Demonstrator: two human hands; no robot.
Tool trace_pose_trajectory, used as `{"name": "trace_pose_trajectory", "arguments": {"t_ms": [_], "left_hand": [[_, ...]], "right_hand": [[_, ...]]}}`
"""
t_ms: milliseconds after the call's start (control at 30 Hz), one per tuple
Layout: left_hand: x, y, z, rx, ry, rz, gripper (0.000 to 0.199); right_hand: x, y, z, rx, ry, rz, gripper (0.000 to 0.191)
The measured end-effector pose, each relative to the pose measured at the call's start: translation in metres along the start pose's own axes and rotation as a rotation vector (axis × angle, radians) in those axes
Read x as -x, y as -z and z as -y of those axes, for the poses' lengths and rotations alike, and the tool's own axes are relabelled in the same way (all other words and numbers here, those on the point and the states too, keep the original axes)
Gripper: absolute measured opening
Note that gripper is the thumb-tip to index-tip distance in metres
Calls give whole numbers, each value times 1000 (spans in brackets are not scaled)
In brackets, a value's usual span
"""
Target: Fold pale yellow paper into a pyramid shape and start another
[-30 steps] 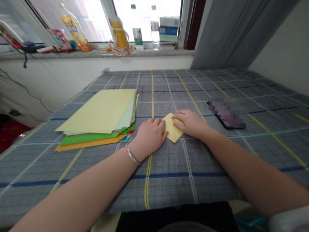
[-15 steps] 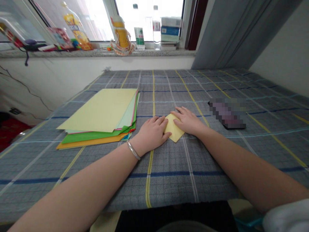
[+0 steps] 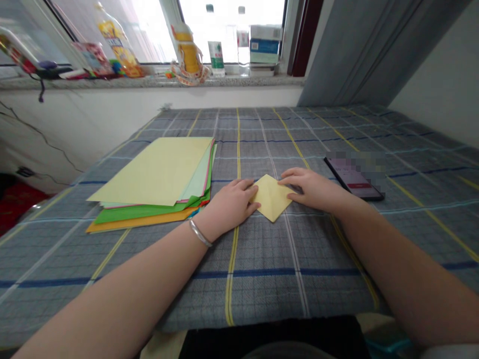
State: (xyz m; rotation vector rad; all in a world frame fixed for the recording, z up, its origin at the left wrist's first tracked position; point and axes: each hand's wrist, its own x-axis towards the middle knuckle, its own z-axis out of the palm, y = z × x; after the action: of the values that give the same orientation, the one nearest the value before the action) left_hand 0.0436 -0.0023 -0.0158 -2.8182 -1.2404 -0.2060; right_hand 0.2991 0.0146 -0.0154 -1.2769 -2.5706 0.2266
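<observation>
A small folded yellow paper (image 3: 272, 199) lies as a diamond on the checked cloth, creases running across its face. At its left corner, the fingertips and thumb of my left hand (image 3: 234, 204) hold it down against the cloth. My right hand (image 3: 312, 189) has its fingertips on the upper right edge and its thumb by the right corner, gripping the paper there with a gap between finger and thumb. The paper's left corner is hidden under my left fingers. A silver bangle (image 3: 200, 233) circles my left wrist.
Left of my hands lies a stack of coloured paper (image 3: 157, 169), pale yellow on top. A phone (image 3: 355, 182), partly blurred, lies to the right. Bottles, a tube (image 3: 216, 57) and boxes (image 3: 265, 45) line the windowsill (image 3: 149, 82) beyond the checked cloth (image 3: 269, 289).
My right hand has moved right, from the paper's top to its right corner. More of the paper's face shows now. My left hand has shifted slightly left.
</observation>
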Motion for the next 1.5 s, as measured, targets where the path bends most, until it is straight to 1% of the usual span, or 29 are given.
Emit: {"name": "trace_pose_trajectory", "arguments": {"t_ms": [100,167,267,367,433,567,700,800,1000,1133,1333,1500], "left_hand": [[0,3,6,10,-92,2,39],[0,2,11,41,-152,4,45],[-2,-1,16,100,-190,14,52],[-4,-3,16,170,-211,32,48],[-4,-3,14,217,-209,43,45],[-5,-1,11,288,-196,34,39],[-6,-2,13,335,-204,14,35],[-7,-4,14,345,-218,-3,32],[-6,-2,11,316,-240,-27,26],[-5,2,8,285,-258,-33,25],[-4,6,2,195,-184,-38,27],[-3,4,0,177,-169,-47,25]], "right_hand": [[1,3,8,36,39,41,38],[1,2,13,59,73,55,39],[3,1,18,69,125,60,34],[5,2,23,54,88,88,34],[5,3,26,55,71,104,33],[5,6,28,45,117,118,30],[4,7,28,27,103,140,33],[3,6,28,12,94,132,34],[4,6,29,-9,130,120,33],[5,9,34,-10,156,118,26],[6,11,50,52,113,109,28],[9,10,59,140,124,72,21]]}}
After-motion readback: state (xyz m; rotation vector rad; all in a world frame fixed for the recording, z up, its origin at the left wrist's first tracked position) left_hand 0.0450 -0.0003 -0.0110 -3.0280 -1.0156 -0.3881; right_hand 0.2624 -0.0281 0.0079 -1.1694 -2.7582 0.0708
